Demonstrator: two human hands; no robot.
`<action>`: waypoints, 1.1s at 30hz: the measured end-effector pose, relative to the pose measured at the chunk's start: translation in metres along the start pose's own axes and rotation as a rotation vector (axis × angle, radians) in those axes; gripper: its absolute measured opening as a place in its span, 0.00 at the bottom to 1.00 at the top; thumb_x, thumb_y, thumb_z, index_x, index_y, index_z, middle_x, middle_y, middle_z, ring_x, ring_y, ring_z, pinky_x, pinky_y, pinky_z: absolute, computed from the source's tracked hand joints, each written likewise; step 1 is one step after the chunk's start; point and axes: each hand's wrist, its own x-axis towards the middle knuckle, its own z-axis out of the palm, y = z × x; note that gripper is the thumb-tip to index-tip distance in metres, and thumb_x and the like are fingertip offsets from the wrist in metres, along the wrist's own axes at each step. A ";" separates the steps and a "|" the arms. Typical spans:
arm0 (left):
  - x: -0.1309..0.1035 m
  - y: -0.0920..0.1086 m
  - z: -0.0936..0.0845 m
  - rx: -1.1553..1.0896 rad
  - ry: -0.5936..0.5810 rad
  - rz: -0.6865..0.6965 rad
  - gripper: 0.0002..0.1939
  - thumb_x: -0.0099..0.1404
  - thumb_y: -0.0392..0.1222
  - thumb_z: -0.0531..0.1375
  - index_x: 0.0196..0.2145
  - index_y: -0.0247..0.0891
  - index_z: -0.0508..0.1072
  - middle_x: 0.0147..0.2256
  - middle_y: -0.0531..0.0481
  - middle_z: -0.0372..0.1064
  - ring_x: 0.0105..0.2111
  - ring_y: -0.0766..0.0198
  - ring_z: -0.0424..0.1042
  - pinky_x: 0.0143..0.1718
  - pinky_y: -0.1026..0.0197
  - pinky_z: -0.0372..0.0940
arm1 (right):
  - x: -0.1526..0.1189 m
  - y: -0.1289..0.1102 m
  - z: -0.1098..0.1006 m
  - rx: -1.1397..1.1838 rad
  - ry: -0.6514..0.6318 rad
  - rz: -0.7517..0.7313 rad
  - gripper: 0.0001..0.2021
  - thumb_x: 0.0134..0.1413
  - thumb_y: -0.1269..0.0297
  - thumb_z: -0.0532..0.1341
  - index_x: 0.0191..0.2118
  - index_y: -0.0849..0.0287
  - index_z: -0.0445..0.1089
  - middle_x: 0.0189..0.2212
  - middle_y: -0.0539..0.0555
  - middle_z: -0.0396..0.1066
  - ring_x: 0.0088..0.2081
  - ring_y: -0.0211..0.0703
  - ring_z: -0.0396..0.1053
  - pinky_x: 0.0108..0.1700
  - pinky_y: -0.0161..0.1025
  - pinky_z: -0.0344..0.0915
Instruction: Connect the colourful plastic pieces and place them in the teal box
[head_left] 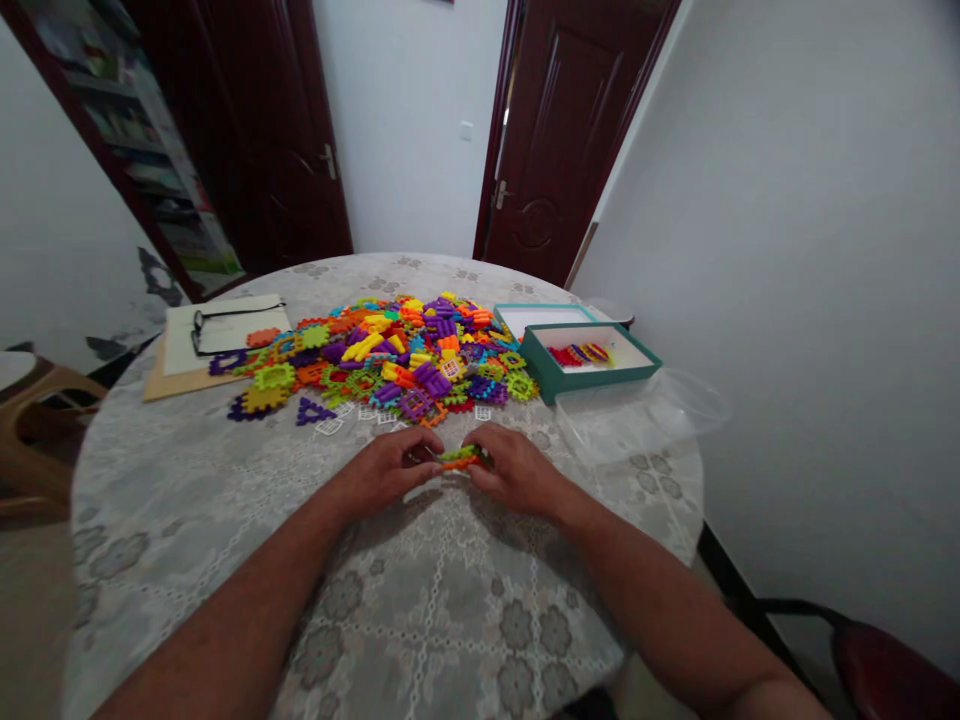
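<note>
While pinching green and orange toy pieces [460,459] between left hand [386,468] and right hand [517,470], holds both ends clamped over the tablecloth [435,600]; has a heap of colourful pieces [397,360] just beyond the grip, a box [592,380] farther right, glasses [240,312] farther left.

Bench: I have a rounded bench [142,500] in view, spread with a pale patterned cloth [435,620] in grey flowers.
12 o'clock: a broad heap of coloured plastic pieces [390,350], mostly purple, yellow, orange and green.
Heap's near edge: I see small white lattice pieces [330,427] lying flat and a purple triangle [324,413].
10 to 11 o'clock: a tan board [161,385], partly covered by paper [187,335].
1 to 2 o'clock: an open dark green box [585,388], a teal-edged tray [540,306] just behind it.
2 o'clock: clear plastic packaging [645,420] beside the box.
</note>
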 end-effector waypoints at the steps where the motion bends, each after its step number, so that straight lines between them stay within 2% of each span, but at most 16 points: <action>1: 0.000 0.001 -0.001 0.019 0.031 0.001 0.15 0.64 0.52 0.67 0.43 0.40 0.78 0.37 0.46 0.78 0.37 0.56 0.75 0.41 0.54 0.70 | -0.001 0.005 -0.014 -0.018 0.061 0.011 0.10 0.58 0.72 0.62 0.45 0.57 0.73 0.39 0.54 0.74 0.38 0.43 0.70 0.42 0.39 0.63; 4: 0.001 0.005 -0.005 0.056 0.066 0.000 0.14 0.64 0.53 0.66 0.40 0.41 0.78 0.37 0.47 0.79 0.38 0.56 0.76 0.42 0.54 0.71 | -0.011 0.031 -0.067 -0.090 0.295 0.145 0.11 0.58 0.71 0.62 0.46 0.57 0.72 0.37 0.52 0.74 0.34 0.41 0.68 0.40 0.38 0.62; 6: 0.002 0.006 -0.006 0.073 0.069 -0.007 0.14 0.63 0.54 0.65 0.39 0.42 0.78 0.37 0.48 0.79 0.37 0.56 0.76 0.41 0.55 0.71 | -0.024 0.055 -0.101 -0.182 0.387 0.295 0.10 0.60 0.69 0.62 0.47 0.57 0.72 0.36 0.52 0.74 0.33 0.41 0.68 0.39 0.37 0.62; 8: 0.003 0.006 -0.006 0.080 0.064 -0.008 0.14 0.63 0.55 0.64 0.38 0.42 0.78 0.35 0.48 0.79 0.36 0.57 0.76 0.40 0.55 0.71 | -0.038 0.081 -0.124 -0.334 0.365 0.411 0.10 0.58 0.70 0.62 0.46 0.58 0.72 0.39 0.55 0.76 0.36 0.43 0.69 0.40 0.38 0.62; 10: 0.003 0.007 -0.005 0.081 0.069 -0.006 0.14 0.63 0.54 0.64 0.38 0.42 0.78 0.35 0.48 0.79 0.36 0.57 0.76 0.40 0.56 0.70 | -0.050 0.105 -0.134 -0.468 0.227 0.503 0.09 0.56 0.73 0.63 0.43 0.58 0.74 0.41 0.57 0.77 0.39 0.46 0.71 0.42 0.38 0.61; 12: 0.003 0.007 -0.005 0.085 0.081 -0.006 0.14 0.63 0.54 0.64 0.38 0.42 0.79 0.35 0.48 0.79 0.35 0.57 0.76 0.39 0.56 0.70 | -0.056 0.123 -0.132 -0.543 0.073 0.578 0.09 0.56 0.75 0.63 0.41 0.57 0.75 0.42 0.58 0.78 0.41 0.47 0.72 0.42 0.38 0.61; 14: 0.003 0.006 -0.005 0.088 0.087 -0.014 0.14 0.63 0.54 0.64 0.38 0.41 0.79 0.35 0.48 0.79 0.34 0.58 0.76 0.38 0.56 0.70 | -0.058 0.135 -0.125 -0.563 -0.027 0.614 0.07 0.56 0.74 0.64 0.40 0.57 0.76 0.42 0.58 0.79 0.42 0.48 0.73 0.41 0.38 0.61; 18: 0.002 0.000 -0.008 0.063 0.097 -0.040 0.16 0.64 0.55 0.64 0.40 0.40 0.79 0.33 0.49 0.77 0.31 0.59 0.75 0.36 0.58 0.70 | -0.054 0.148 -0.111 -0.505 -0.077 0.551 0.06 0.58 0.71 0.67 0.42 0.57 0.77 0.42 0.58 0.80 0.42 0.49 0.74 0.44 0.38 0.65; 23: 0.004 -0.009 -0.010 0.064 0.124 -0.056 0.17 0.65 0.56 0.65 0.42 0.40 0.79 0.33 0.50 0.77 0.31 0.60 0.74 0.35 0.59 0.69 | -0.051 0.157 -0.104 -0.464 0.108 0.482 0.17 0.57 0.75 0.65 0.52 0.59 0.77 0.50 0.60 0.78 0.48 0.48 0.75 0.54 0.41 0.68; 25: 0.004 -0.010 -0.010 0.064 0.127 -0.063 0.17 0.65 0.56 0.65 0.42 0.40 0.79 0.33 0.50 0.77 0.31 0.60 0.74 0.34 0.59 0.69 | -0.053 0.158 -0.102 -0.453 0.166 0.484 0.18 0.57 0.76 0.63 0.53 0.60 0.76 0.50 0.61 0.77 0.48 0.48 0.75 0.55 0.41 0.68; 28: 0.003 -0.005 -0.011 0.104 0.165 -0.065 0.17 0.65 0.56 0.64 0.41 0.40 0.79 0.32 0.51 0.77 0.30 0.60 0.74 0.34 0.60 0.68 | -0.058 0.159 -0.100 -0.423 0.184 0.476 0.17 0.58 0.76 0.61 0.52 0.61 0.76 0.49 0.61 0.78 0.47 0.47 0.75 0.54 0.41 0.69; 31: 0.001 0.001 -0.014 0.178 0.313 -0.041 0.16 0.66 0.55 0.63 0.41 0.40 0.79 0.33 0.51 0.78 0.33 0.59 0.75 0.37 0.59 0.68 | -0.061 0.153 -0.101 -0.412 0.254 0.446 0.14 0.60 0.72 0.60 0.50 0.61 0.77 0.46 0.61 0.79 0.44 0.49 0.76 0.52 0.44 0.71; 33: 0.001 0.001 -0.017 0.231 0.452 -0.031 0.16 0.67 0.53 0.60 0.42 0.40 0.79 0.36 0.50 0.79 0.35 0.58 0.75 0.39 0.58 0.69 | -0.059 0.143 -0.102 -0.427 0.384 0.414 0.12 0.62 0.68 0.59 0.47 0.61 0.78 0.44 0.61 0.79 0.41 0.50 0.75 0.51 0.47 0.71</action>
